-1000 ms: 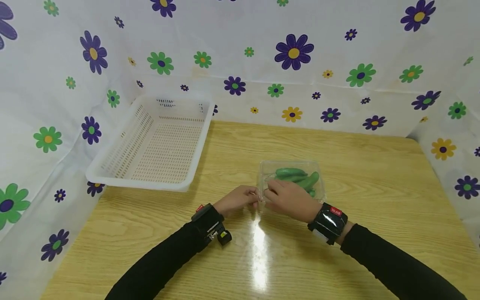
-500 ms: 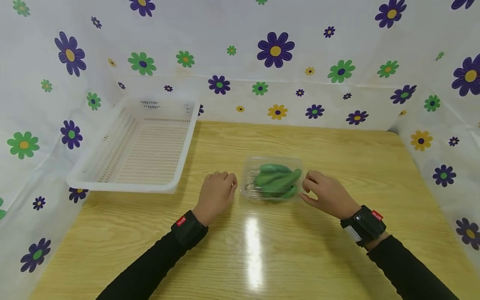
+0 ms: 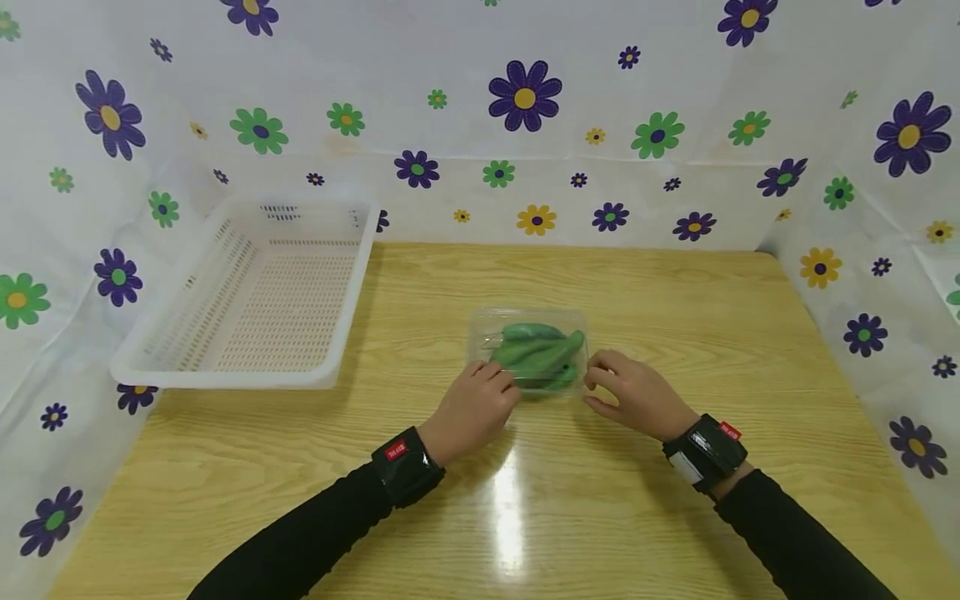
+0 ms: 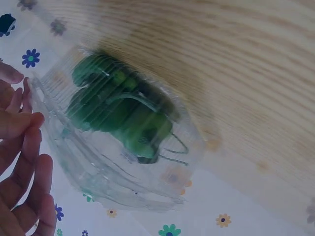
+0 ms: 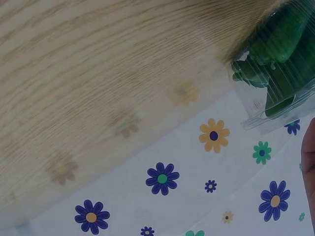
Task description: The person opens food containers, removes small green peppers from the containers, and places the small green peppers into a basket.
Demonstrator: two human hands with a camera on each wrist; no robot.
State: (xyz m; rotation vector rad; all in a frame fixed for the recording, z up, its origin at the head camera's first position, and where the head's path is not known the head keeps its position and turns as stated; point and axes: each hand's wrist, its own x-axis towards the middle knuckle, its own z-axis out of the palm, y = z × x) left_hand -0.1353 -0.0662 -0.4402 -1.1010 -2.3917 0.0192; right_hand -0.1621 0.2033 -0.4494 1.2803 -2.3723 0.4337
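Note:
A clear plastic clamshell box [image 3: 483, 329] lies on the table in the head view, its lid down over several long green vegetables [image 3: 536, 350], possibly peppers. Thin stems show on the vegetables in the left wrist view. My left hand [image 3: 472, 412] is at the box's front left edge, fingers bent. In the left wrist view its fingertips [image 4: 37, 119] are close to the rim; no firm grip shows. My right hand [image 3: 641, 396] is by the box's right front corner with loosely curled fingers and nothing visible in them. Only a sliver of it shows in the right wrist view.
A white perforated plastic basket [image 3: 300, 312] stands at the back left of the wooden table [image 3: 652, 300]. A white flower-print cloth [image 3: 450, 75] hangs behind the table and along both sides.
Both hands were at the box's front left corner, then moved apart to its two sides. Since then my left hand has come over the front left edge; the right stays at the right side.

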